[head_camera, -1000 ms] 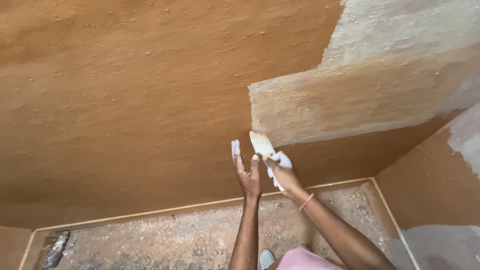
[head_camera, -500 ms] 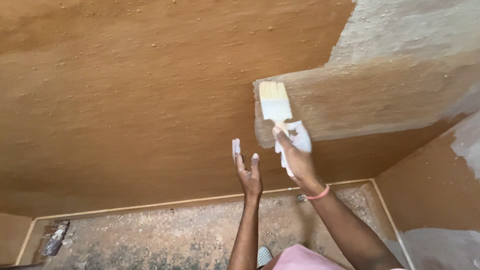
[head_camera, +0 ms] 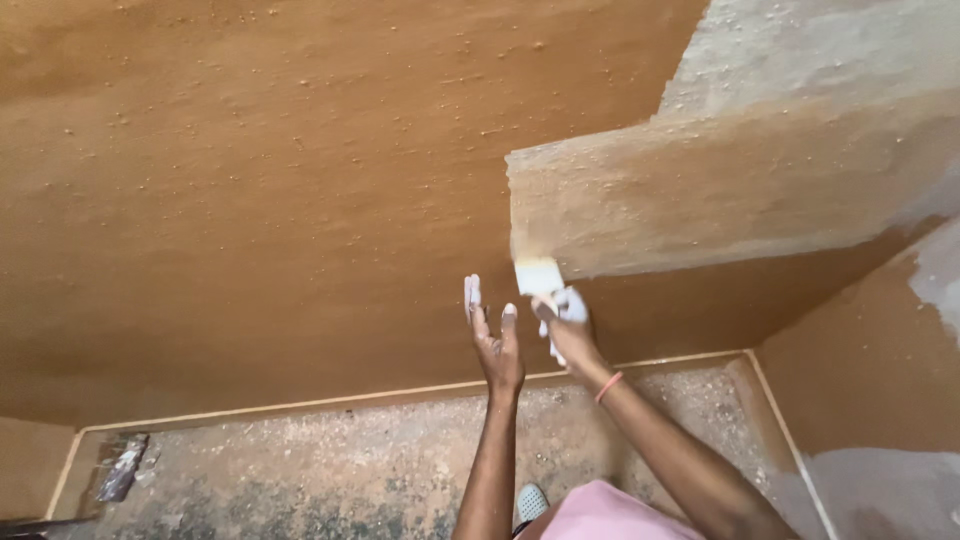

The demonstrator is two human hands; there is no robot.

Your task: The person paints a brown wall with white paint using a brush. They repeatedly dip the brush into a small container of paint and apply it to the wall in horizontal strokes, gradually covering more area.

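Observation:
My right hand [head_camera: 572, 335] grips a wide paintbrush [head_camera: 541, 282] with pale, paint-smeared bristles. The bristles press against the brown wall [head_camera: 250, 180] at the lower left corner of a pale, freshly coated patch [head_camera: 720, 190]. A pink band sits on that wrist. My left hand [head_camera: 494, 340] is raised just left of the brush, fingers stretched and apart, paint on the fingertips, holding nothing. It rests flat on or close to the wall; I cannot tell if it touches.
A speckled concrete floor [head_camera: 330, 460] runs along the wall's foot, edged by a light strip [head_camera: 300, 403]. A crumpled wrapper [head_camera: 120, 467] lies at the far left. A side wall [head_camera: 880, 380] with grey patches closes the right. My shoe [head_camera: 531, 500] shows below.
The brush has swept down from high on the pale patch to its lower left corner. My left hand has stayed almost where it was.

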